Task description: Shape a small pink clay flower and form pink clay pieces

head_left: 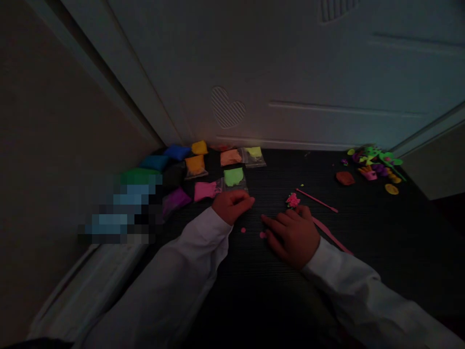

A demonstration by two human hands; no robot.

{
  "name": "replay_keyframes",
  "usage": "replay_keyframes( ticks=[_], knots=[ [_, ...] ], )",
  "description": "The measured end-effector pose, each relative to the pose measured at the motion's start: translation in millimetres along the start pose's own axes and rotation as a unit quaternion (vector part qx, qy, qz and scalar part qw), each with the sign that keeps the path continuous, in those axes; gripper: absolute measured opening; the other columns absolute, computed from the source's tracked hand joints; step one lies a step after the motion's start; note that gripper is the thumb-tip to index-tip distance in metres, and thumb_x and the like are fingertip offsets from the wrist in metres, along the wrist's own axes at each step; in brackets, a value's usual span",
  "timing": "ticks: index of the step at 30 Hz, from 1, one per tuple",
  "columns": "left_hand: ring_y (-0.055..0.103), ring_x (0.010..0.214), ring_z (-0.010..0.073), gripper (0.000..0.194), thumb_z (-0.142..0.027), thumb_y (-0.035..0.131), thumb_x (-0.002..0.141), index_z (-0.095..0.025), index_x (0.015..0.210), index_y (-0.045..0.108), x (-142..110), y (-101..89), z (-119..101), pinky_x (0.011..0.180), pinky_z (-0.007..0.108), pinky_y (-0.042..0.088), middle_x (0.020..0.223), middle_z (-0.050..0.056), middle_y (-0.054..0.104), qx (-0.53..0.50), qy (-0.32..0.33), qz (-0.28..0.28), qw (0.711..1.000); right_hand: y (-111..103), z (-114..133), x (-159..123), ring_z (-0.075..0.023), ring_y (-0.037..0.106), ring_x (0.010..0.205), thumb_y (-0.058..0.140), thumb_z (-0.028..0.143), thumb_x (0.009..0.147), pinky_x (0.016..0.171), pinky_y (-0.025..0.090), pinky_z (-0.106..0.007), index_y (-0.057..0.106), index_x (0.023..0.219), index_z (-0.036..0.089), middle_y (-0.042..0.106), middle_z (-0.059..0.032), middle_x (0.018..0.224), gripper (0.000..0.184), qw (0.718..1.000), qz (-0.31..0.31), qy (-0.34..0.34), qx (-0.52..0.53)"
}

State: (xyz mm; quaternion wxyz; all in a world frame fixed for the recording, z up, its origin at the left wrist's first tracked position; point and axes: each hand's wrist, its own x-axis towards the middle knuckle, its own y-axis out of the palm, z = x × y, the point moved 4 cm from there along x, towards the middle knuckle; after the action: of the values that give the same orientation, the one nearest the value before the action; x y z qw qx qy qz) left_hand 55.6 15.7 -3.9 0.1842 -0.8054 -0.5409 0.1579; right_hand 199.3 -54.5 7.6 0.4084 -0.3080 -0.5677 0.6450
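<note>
My left hand (pixel 232 206) is closed above the dark table, its fingers curled together; whatever may be inside is hidden. It is beside a bag of light green clay (pixel 233 177). My right hand (pixel 292 235) lies low over the table with its fingers apart, the thumb close to a small flat pink clay piece (pixel 263 235). Another small pink clay dot (pixel 243 230) lies between the hands. Just beyond my right fingers is a pink clay flower (pixel 292 200) with green bits. A thin pink modelling tool (pixel 317 200) and a wider pink strip-like tool (pixel 332 236) lie to the right.
Bagged clay in pink (pixel 205 191), orange (pixel 196 166), blue (pixel 177 152), purple (pixel 177 199) and yellow (pixel 253 152) lies at the left and back. Coloured clay shapes (pixel 378 165) and a reddish-brown lump (pixel 345 178) are at far right. A pale panel (pixel 290 72) rises behind.
</note>
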Motion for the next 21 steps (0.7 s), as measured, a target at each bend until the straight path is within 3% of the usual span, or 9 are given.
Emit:
replay_keyframes(
  ticks=[21],
  knots=[
    [0.036,0.046,0.0062,0.029,-0.038,0.045,0.070,-0.013,0.057,0.052,-0.1,0.0,0.7,0.046,0.020,0.028,0.046,-0.004,0.042,-0.011,0.001,-0.001,1.000,-2.3,-1.1,-4.3,-0.0157,0.042,0.069,0.033,0.036,0.079,0.069,0.019,-0.036,0.047,0.110,0.025,0.056,-0.0023,0.075,0.035,1.000,-0.022,-0.005,0.006]
  ],
)
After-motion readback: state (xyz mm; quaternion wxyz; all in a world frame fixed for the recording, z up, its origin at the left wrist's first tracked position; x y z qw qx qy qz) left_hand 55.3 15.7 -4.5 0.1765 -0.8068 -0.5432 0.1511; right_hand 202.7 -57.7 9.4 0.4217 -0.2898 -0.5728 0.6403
